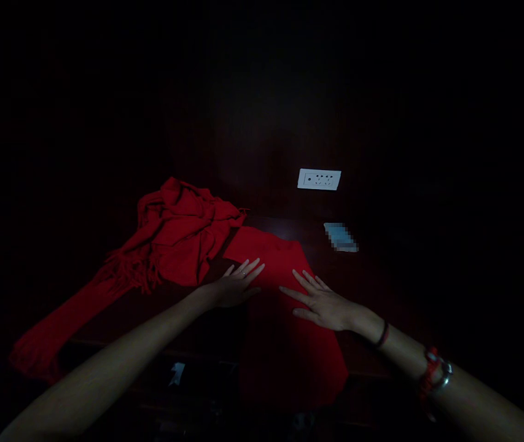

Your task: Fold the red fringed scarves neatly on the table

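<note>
A plain, vivid red cloth point(289, 334) lies mostly smooth across the dark, faintly glossy table point(289, 226) and drops over its near edge into shadow; the left hand point(234, 287) and right hand point(324, 305) are at its sides, fingers spread, gripping nothing. To its left sprawls a crumpled red scarf point(183, 230) with fringed ends. A white socket panel point(319, 179) shows on the nearly black wall point(271, 147), above a blurred pale-blue item point(341, 237).

matt cloth strip point(274, 261), matt cloth pile point(181, 230), smooth plastic socket plate point(319, 180), shiny metal bracelet point(447, 373)
</note>
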The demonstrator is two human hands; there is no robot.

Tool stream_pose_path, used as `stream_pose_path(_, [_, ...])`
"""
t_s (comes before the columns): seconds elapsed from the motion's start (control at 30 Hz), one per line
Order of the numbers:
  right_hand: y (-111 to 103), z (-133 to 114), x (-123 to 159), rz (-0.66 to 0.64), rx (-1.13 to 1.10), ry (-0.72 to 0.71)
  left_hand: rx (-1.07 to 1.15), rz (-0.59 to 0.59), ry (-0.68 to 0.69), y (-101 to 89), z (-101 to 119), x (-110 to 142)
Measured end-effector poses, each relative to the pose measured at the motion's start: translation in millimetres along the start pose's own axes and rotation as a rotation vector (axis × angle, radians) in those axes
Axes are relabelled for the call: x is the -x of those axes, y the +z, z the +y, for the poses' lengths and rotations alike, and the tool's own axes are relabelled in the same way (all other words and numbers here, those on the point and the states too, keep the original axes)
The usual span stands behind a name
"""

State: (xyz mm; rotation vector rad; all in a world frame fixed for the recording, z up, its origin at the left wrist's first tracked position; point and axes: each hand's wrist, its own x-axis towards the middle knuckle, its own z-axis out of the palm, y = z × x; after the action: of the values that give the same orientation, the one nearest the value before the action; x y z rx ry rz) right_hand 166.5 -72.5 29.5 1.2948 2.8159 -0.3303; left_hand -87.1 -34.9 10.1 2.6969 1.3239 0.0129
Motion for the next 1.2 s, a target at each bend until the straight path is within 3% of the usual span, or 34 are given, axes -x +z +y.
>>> stream_pose_path(0.17, [-7, 19, -6, -0.026, 0.0, 0.111, 0.052, -0.06, -0.026, -11.1, 0, -35])
stream_pose_path(0.3, [-18, 26, -6, 0.022, 0.021, 0.148, 0.077, 0.037, -0.041, -12.5, 1, -53])
stream_pose_path(0.4, [-19, 17, 3, 0.099, 0.035, 0.149, 0.075, 0.19, -0.009, -9.4, 8, -47])
stream_pose_path(0.47, [-13, 9, 11, 0.107, 0.023, 0.141, 0.056, 0.235, 0.093, -4.9, 15, -37])
stream_pose_path(0.63, [6, 0, 24, 0.082, 0.008, 0.163, -0.007, 0.088, 0.261, 3.8, 22, -15])
stream_pose_path(0.73, [8, 3, 31, 0.088, -0.007, 0.165, 0.0, 0.051, 0.263, 0.6, 23, -10])
stream_pose_path(0.8, [6, 5, 37, 0.147, -0.015, 0.162, 0.026, 0.1, 0.25, -2.4, 27, -7])
stream_pose_path(0.93, [5, 5, 45, 0.35, -0.071, 0.43, 0.115, 0.337, 0.175, -4.4, 41, 4])
stream_pose_path(1.0, [6, 5, 44, 0.377, -0.175, 0.522, 0.149, 0.385, 0.149, -3.7, 46, 7])
stream_pose_path(1.2, [2, 13, 29, 0.452, -0.282, 0.494, 0.152, 0.345, 0.171, 4.0, 41, -4])
